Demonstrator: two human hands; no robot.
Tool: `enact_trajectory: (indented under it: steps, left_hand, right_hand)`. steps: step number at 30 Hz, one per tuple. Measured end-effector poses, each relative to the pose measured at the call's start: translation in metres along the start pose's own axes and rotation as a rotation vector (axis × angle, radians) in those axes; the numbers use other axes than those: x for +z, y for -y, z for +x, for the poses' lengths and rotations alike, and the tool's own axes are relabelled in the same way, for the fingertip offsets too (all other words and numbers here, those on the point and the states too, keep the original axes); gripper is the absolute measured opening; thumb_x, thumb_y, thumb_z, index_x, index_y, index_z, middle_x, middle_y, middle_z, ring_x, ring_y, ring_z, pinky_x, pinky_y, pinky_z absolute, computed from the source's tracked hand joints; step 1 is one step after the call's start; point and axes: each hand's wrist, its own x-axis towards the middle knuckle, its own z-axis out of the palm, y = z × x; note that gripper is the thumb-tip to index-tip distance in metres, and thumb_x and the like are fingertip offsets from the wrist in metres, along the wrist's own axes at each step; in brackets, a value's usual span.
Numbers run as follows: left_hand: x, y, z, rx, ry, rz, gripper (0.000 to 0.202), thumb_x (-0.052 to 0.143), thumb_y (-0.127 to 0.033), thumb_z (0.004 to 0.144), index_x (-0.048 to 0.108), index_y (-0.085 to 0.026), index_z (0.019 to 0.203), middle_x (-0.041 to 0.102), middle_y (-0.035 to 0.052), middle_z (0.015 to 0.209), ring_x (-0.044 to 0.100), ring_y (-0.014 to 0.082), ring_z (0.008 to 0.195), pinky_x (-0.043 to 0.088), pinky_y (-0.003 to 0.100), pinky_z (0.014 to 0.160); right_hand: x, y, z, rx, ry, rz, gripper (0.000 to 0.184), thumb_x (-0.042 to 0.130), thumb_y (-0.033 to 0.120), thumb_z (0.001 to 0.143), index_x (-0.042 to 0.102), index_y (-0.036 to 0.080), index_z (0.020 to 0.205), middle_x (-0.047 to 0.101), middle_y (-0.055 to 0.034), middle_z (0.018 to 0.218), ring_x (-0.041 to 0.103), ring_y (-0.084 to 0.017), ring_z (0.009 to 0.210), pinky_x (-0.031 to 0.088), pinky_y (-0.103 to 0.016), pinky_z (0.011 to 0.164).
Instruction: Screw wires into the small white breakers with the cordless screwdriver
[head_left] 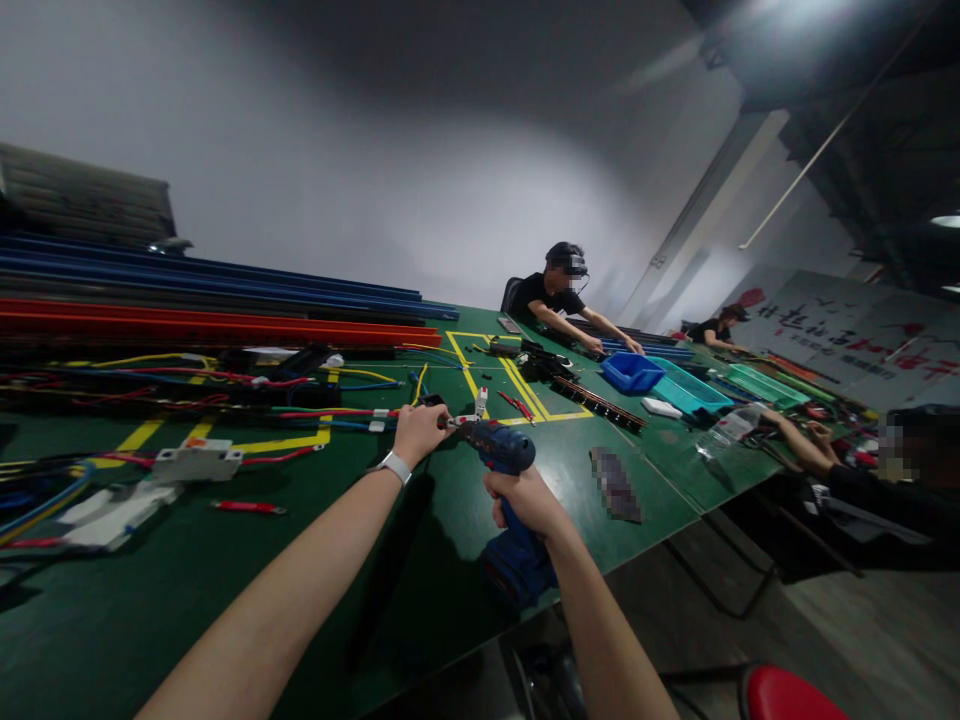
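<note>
My right hand (pixel 529 498) is wrapped round the grip of a blue cordless drill (pixel 499 447), which points left and away from me. Its tip reaches the fingers of my left hand (pixel 420 435), which are closed at the end of the bit. Whatever they pinch is too small and hidden to name. A small white block (pixel 481 403) shows just behind the drill's nose. Left of my left hand, red, blue and green wires (pixel 330 414) with white tags run along the green table (pixel 300 580). A white wired module (pixel 196 460) lies further left, near a red pen-like tool (pixel 249 507).
Blue rails (pixel 225 275) and orange rails (pixel 210 325) lie along the back. A blue bin (pixel 632 373), a turquoise tray (pixel 686 385), a phone (pixel 615 484) and a plastic bottle (pixel 727 430) are to the right. Co-workers sit across and at the right; a red stool (pixel 791 695) stands below.
</note>
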Motion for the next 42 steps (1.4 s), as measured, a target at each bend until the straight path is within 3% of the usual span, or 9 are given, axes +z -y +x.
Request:
enact_trajectory:
  steps: [23,35,42]
  left_hand:
    - [0.0,0.001,0.001,-0.005,0.016,0.017,0.026,0.06,-0.05,0.077,0.07,-0.028,0.088,0.074,0.0047,0.088,0.065,0.0262,0.093,0.032,0.039,0.087]
    - [-0.002,-0.001,0.001,0.002,0.001,0.011,0.025,0.061,-0.049,0.077,0.07,-0.028,0.088,0.074,0.0046,0.087,0.065,0.0267,0.093,0.033,0.038,0.086]
    - [-0.003,-0.001,0.001,-0.01,0.02,0.014,0.025,0.06,-0.049,0.077,0.07,-0.028,0.088,0.074,0.0049,0.088,0.065,0.0267,0.093,0.033,0.039,0.086]
  right_hand:
    - [-0.001,-0.004,0.004,-0.008,0.025,0.032,0.011,0.054,0.023,0.068,0.044,0.021,0.064,0.044,0.007,0.043,0.051,-0.012,0.035,0.036,-0.022,0.037]
    - [-0.003,-0.009,0.008,-0.057,0.047,0.058,0.014,0.056,0.023,0.067,0.048,0.02,0.078,0.046,0.009,0.053,0.051,-0.011,0.033,0.036,-0.021,0.033]
    - [-0.001,-0.009,0.005,-0.03,-0.006,0.036,0.01,0.055,0.024,0.067,0.046,0.021,0.07,0.044,0.0084,0.048,0.052,-0.011,0.035,0.033,-0.021,0.035]
